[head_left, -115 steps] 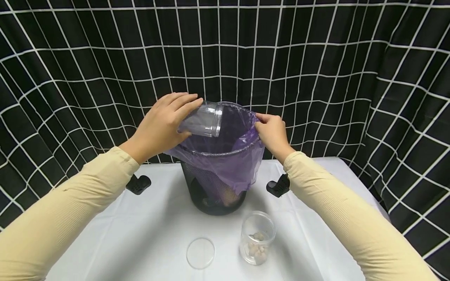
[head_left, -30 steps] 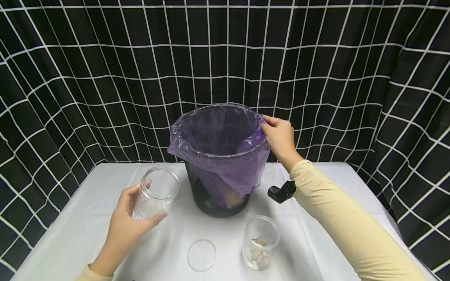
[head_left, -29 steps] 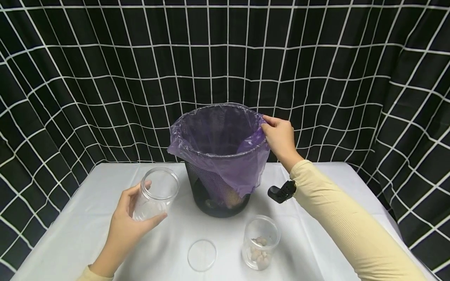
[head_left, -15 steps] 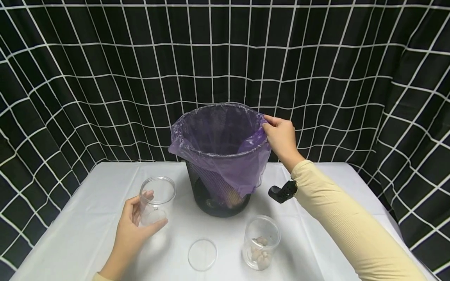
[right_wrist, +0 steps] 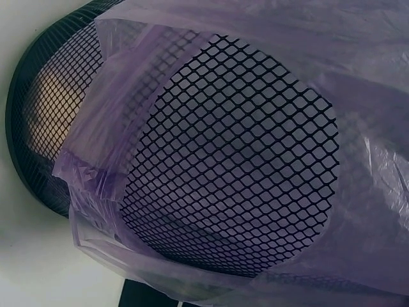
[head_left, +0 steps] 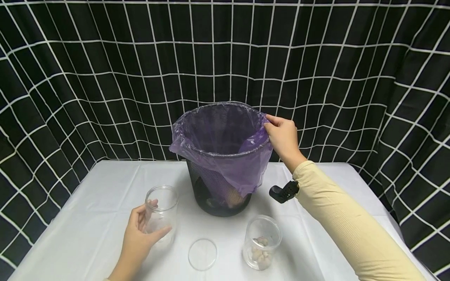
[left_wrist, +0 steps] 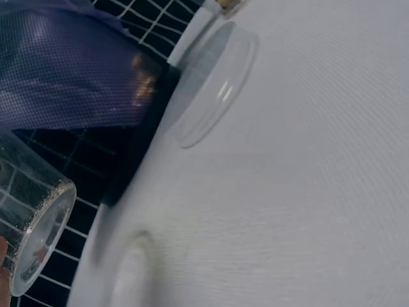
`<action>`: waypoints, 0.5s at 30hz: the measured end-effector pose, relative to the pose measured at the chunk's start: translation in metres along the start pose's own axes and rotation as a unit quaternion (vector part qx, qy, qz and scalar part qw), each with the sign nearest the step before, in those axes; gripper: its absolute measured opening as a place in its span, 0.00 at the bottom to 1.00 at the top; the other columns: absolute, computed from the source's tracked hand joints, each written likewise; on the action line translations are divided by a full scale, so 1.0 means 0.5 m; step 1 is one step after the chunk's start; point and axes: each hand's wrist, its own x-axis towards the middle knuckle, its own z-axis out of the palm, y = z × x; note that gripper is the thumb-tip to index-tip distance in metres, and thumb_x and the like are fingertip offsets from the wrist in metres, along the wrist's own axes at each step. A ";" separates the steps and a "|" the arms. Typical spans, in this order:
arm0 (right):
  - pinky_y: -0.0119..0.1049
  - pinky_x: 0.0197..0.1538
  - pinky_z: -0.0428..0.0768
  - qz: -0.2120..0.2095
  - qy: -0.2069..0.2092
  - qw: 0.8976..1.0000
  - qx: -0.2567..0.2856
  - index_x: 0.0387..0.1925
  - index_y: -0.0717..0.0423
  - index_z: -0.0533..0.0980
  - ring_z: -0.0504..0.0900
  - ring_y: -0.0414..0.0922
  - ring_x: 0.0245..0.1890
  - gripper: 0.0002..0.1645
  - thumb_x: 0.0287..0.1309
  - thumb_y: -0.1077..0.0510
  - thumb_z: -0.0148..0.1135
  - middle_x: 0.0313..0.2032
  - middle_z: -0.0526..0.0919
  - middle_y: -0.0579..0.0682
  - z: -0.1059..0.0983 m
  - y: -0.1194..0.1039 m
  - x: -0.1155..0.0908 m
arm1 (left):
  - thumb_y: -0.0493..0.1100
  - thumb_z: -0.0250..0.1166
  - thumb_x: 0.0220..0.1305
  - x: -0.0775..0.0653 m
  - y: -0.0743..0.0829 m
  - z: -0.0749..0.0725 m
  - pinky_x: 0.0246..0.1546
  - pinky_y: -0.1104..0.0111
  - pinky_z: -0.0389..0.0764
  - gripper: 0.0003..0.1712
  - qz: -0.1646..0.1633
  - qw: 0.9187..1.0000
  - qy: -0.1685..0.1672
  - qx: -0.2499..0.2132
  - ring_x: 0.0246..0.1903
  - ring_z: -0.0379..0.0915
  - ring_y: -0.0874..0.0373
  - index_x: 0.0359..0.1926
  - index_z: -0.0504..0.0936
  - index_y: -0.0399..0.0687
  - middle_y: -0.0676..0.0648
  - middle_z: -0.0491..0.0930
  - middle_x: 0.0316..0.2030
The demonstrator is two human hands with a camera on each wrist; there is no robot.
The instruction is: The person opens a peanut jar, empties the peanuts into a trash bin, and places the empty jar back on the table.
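My left hand [head_left: 142, 234] holds a clear plastic jar [head_left: 162, 212] upright, thumb and fingers around its sides, low over the white table. In the left wrist view, crumbs cling near the base of the jar [left_wrist: 41, 224], which appears just off the cloth. My right hand [head_left: 283, 134] pinches a purple bin bag [head_left: 239, 171] at the right rim of a black mesh wastebasket [head_left: 219, 207]. The right wrist view shows the bag [right_wrist: 128, 115] draped over the mesh, with this hand out of sight. A pale brown shape shows through the basket's lower mesh.
Right of the front middle stands a second clear jar [head_left: 253, 230] with several pale lumps [head_left: 261, 253] inside. A clear round lid [head_left: 202, 254] lies between the two jars. A black curtain with a white grid [head_left: 221, 47] rises behind the white-covered table [head_left: 95, 218].
My left hand has brought the jar from tilted over the wastebasket down to the left, turned it upright, then lowered it further. My right hand has stayed on the bag at the rim.
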 end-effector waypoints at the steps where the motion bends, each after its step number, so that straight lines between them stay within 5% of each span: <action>1: 0.45 0.61 0.81 0.000 0.000 1.000 0.000 0.61 0.61 0.76 0.82 0.51 0.57 0.23 0.66 0.60 0.55 0.57 0.81 0.59 0.000 0.000 0.000 | 0.35 0.78 0.47 0.000 -0.003 0.000 0.72 0.85 0.55 0.47 -0.008 1.000 -0.004 -0.002 0.73 0.56 0.63 0.65 0.62 0.41 0.51 0.68 0.68; 4: 0.45 0.61 0.81 0.003 0.001 1.000 0.003 0.61 0.61 0.76 0.82 0.51 0.57 0.23 0.66 0.60 0.55 0.57 0.82 0.59 0.001 0.000 0.001 | 0.37 0.78 0.48 0.002 -0.010 0.001 0.76 0.75 0.52 0.47 -0.027 0.999 -0.018 -0.006 0.77 0.50 0.53 0.65 0.60 0.42 0.50 0.65 0.70; 15: 0.42 0.58 0.81 0.002 0.003 1.000 -0.001 0.61 0.61 0.76 0.82 0.50 0.56 0.23 0.66 0.60 0.55 0.56 0.82 0.59 0.001 0.000 0.001 | 0.37 0.77 0.49 0.016 -0.033 0.018 0.79 0.58 0.48 0.46 -0.040 0.999 -0.029 -0.014 0.78 0.47 0.47 0.66 0.61 0.43 0.48 0.65 0.71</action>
